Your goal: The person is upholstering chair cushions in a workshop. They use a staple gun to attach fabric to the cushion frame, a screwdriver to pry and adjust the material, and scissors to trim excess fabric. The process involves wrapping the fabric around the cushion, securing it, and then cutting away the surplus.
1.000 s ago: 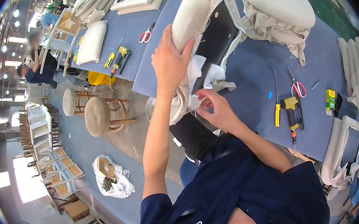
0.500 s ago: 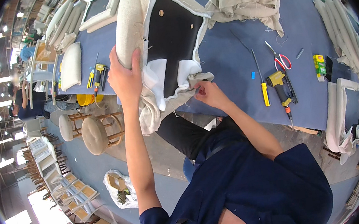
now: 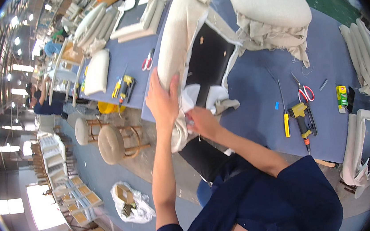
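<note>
In the head view, the left hand (image 3: 162, 100) lies flat against the padded side of the upholstered chair frame (image 3: 187, 48), its grip spread wide with fingers splayed and pressed on the cream fabric rather than clenched around it; the palm faces the cushion and the thumb points toward the black backing panel (image 3: 208, 59). The left forearm rises almost straight up from the lower edge, elbow low and wrist extended. The right hand (image 3: 200, 120) sits just beside the left at the frame's near end, its grip pinched shut on a loose flap of white fabric (image 3: 192, 101); the fingertips themselves are partly hidden by cloth. The right forearm comes in from the lower right at a slant, bent at the elbow. The chair frame lies on the near edge of the blue counter (image 3: 260, 108), its near end overhanging toward the person; its long axis runs from the hands away toward the upper right, the padded roll on the left and the black panel facing up. On the counter to the right lie a yellow staple gun (image 3: 300, 117), red-handled scissors (image 3: 305, 91) and a cream cushion (image 3: 267, 3), well apart from the hands. A round stool (image 3: 112, 144) stands on the floor to the left.
</note>
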`<state>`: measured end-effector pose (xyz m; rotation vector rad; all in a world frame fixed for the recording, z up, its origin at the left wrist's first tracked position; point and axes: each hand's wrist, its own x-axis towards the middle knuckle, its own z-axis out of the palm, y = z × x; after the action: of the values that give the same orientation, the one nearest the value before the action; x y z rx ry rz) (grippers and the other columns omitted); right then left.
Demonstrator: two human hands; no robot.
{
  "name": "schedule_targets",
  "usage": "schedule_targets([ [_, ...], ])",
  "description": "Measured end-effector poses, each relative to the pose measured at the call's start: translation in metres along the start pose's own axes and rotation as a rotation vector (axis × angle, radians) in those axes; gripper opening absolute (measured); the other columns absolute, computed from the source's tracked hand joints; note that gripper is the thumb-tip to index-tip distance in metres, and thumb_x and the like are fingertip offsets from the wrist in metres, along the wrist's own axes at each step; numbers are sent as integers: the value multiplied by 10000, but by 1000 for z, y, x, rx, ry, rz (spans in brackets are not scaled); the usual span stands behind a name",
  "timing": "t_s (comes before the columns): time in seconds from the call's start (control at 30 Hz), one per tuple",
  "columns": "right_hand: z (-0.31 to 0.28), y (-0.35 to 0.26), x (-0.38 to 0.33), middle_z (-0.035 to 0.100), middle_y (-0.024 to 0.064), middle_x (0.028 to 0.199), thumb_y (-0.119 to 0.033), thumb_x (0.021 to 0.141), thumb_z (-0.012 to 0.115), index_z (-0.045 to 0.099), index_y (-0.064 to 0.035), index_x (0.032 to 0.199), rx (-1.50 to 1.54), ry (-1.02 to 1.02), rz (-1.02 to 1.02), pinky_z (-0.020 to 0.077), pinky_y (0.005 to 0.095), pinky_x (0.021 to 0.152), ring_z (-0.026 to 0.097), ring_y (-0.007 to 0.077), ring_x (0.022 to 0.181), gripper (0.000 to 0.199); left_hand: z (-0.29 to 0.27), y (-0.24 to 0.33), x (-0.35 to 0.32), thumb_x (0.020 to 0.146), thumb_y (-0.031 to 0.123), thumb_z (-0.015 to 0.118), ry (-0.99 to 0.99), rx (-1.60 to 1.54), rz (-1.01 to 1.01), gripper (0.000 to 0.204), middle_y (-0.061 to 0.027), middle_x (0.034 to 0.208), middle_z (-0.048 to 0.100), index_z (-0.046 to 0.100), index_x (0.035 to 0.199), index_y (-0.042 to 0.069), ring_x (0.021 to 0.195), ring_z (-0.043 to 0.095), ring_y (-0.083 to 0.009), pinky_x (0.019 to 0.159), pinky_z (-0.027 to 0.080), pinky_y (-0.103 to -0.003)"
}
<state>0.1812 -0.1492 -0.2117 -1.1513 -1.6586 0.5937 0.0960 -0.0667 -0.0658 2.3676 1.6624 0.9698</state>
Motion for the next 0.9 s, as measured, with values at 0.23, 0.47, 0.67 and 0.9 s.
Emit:
schedule_targets([
  [0.23,5,-13,-10,647,133,838,-162,896,652,616,9,910,-17,-119,-60,520,449,662,684,320,775,175,-4,5,-5,955,302,695,-7,-51,56,561,-267,1215,666,524,1383,-18,1072,660,-468,869,528,-498],
  [0.47,-111,-70,-27,630,23,665,-201,1035,609,665,-6,854,945,-379,374,483,292,537,612,105,573,272,-16,-21,-2,923,240,743,-41,-163,39,553,-260,1167,683,533,1381,12,1037,684,-448,831,549,-475],
  [0.67,-227,-60,34,636,36,691,-160,972,705,650,-19,850,448,427,175,503,281,499,607,116,542,195,-21,-27,-23,870,310,793,-1,-139,77,651,-225,1190,686,533,1381,0,1040,688,-428,840,567,-464],
  [0.9,-280,24,263,617,22,688,-225,992,688,677,-29,845,306,568,-55,452,261,513,560,88,555,245,-47,-31,-57,922,359,712,-113,-357,117,624,-194,1248,620,517,1412,26,1105,633,-427,932,533,-454],
])
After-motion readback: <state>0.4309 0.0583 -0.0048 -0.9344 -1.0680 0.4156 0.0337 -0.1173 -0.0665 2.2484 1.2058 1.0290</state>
